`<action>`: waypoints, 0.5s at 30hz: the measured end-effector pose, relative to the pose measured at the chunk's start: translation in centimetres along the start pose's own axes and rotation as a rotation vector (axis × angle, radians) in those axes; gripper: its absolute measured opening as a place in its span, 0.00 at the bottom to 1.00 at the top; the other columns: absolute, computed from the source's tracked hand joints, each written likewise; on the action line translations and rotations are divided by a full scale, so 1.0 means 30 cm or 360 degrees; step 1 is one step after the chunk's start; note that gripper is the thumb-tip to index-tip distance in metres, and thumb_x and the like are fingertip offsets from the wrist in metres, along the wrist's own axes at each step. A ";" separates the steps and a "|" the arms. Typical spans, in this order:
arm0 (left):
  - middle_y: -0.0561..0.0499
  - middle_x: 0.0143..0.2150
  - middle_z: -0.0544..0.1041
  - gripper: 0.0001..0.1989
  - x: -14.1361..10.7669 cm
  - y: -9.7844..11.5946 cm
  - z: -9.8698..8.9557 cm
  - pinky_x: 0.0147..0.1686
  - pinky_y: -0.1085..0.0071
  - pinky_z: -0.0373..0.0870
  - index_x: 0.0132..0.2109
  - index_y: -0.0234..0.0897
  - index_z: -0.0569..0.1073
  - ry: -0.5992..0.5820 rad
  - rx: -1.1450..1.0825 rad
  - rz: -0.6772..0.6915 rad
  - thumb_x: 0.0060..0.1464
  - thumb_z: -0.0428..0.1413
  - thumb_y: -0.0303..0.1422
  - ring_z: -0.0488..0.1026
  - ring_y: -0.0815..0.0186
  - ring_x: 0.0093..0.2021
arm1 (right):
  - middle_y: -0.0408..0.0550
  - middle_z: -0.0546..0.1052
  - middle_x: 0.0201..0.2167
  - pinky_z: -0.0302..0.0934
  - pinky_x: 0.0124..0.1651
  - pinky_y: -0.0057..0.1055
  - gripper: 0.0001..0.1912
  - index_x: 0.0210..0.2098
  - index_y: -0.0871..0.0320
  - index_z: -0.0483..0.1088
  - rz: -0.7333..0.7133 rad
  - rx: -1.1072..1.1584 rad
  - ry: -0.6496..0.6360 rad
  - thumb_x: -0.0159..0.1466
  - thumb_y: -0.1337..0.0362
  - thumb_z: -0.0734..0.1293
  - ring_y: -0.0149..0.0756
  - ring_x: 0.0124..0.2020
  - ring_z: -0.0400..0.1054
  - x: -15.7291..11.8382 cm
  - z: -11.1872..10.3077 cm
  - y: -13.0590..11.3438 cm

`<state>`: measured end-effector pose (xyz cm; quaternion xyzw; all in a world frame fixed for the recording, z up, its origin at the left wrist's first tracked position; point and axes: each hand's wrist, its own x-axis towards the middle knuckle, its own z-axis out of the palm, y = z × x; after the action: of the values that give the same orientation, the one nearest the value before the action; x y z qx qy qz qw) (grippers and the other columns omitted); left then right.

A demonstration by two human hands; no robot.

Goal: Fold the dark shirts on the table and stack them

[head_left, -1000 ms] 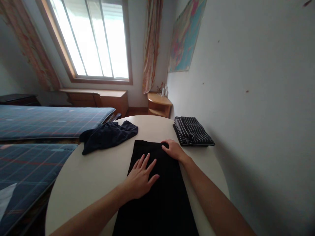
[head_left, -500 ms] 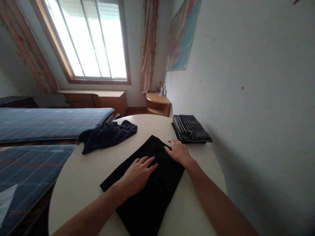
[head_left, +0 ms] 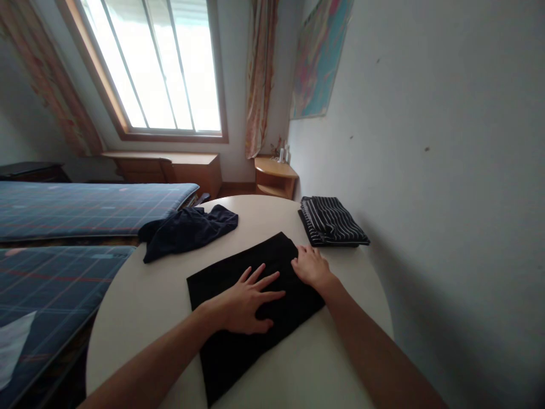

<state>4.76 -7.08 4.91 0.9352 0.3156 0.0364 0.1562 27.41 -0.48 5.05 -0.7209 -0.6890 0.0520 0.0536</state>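
A black folded garment [head_left: 287, 312] lies flat and at a slant on the round cream table [head_left: 140, 335]. My left hand [head_left: 244, 304] rests palm down on the middle of it, fingers spread wide. At the garment's far right edge, my right hand [head_left: 313, 267] has its fingers curled over the cloth and grips it. The fingertips there are partly hidden. What kind of garment it is does not show.
Black clothes with white stripes [head_left: 336, 221] lie folded at the table's right rear, near the wall. A crumpled dark navy cloth [head_left: 191, 230] overhangs the left rear edge. Plaid mattresses [head_left: 93, 207] stand on the left; a corner shelf [head_left: 276, 167] is behind.
The black garment has turned clockwise on the table, its near end swinging left. My left hand's fingers have spread wider, and my right hand's fingers have curled onto the edge.
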 end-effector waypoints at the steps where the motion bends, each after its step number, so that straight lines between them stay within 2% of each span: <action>1: 0.50 0.75 0.42 0.37 -0.003 0.006 0.001 0.66 0.34 0.40 0.70 0.56 0.57 0.0045 0.0016 -0.0053 0.55 0.59 0.45 0.35 0.38 0.73 | 0.67 0.69 0.57 0.61 0.54 0.48 0.22 0.58 0.62 0.67 0.0038 -0.0013 -0.0005 0.67 0.63 0.60 0.58 0.58 0.62 -0.005 -0.006 -0.001; 3: 0.48 0.76 0.38 0.37 -0.005 0.024 0.017 0.65 0.34 0.42 0.72 0.53 0.52 0.0173 0.0026 -0.0241 0.59 0.55 0.46 0.33 0.37 0.73 | 0.67 0.69 0.57 0.59 0.55 0.51 0.22 0.59 0.62 0.67 0.0030 -0.0010 0.0054 0.67 0.63 0.60 0.59 0.58 0.63 -0.012 -0.008 -0.010; 6: 0.43 0.76 0.37 0.38 0.005 0.049 0.055 0.64 0.33 0.42 0.74 0.47 0.46 0.0237 0.0029 -0.0482 0.63 0.47 0.53 0.31 0.36 0.72 | 0.63 0.64 0.64 0.51 0.62 0.53 0.27 0.66 0.59 0.60 -0.0211 0.0091 0.0234 0.69 0.60 0.58 0.57 0.65 0.55 -0.014 0.021 -0.040; 8: 0.42 0.76 0.38 0.39 0.016 0.050 0.072 0.64 0.32 0.40 0.73 0.47 0.47 0.0177 0.0051 -0.0481 0.62 0.46 0.56 0.31 0.35 0.72 | 0.57 0.56 0.70 0.44 0.67 0.54 0.31 0.70 0.55 0.54 -0.0400 0.0182 0.0250 0.71 0.53 0.57 0.56 0.70 0.46 -0.013 0.053 -0.066; 10: 0.42 0.76 0.38 0.40 0.023 0.037 0.077 0.65 0.33 0.37 0.73 0.47 0.49 0.0131 0.0070 -0.0424 0.61 0.47 0.57 0.31 0.35 0.72 | 0.53 0.51 0.73 0.38 0.68 0.57 0.33 0.71 0.51 0.52 -0.0484 0.0229 0.0140 0.70 0.47 0.55 0.57 0.72 0.38 -0.012 0.085 -0.086; 13: 0.43 0.76 0.38 0.41 0.028 -0.003 0.069 0.66 0.35 0.38 0.73 0.48 0.48 0.0118 0.0079 -0.0334 0.60 0.48 0.58 0.32 0.37 0.73 | 0.51 0.46 0.74 0.31 0.68 0.62 0.34 0.71 0.49 0.52 -0.0427 0.0227 -0.0030 0.70 0.42 0.52 0.60 0.73 0.30 -0.006 0.115 -0.096; 15: 0.43 0.76 0.39 0.44 0.031 -0.033 0.064 0.66 0.37 0.40 0.73 0.47 0.48 0.0161 0.0120 -0.0336 0.58 0.49 0.60 0.34 0.39 0.73 | 0.50 0.43 0.74 0.28 0.68 0.63 0.35 0.71 0.48 0.50 -0.0351 0.0190 -0.0072 0.71 0.42 0.49 0.59 0.73 0.27 0.003 0.122 -0.094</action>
<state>5.27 -6.29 2.75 0.8991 0.4208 0.0549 0.1077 24.08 -0.23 1.86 -0.6349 -0.7608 0.1029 0.0863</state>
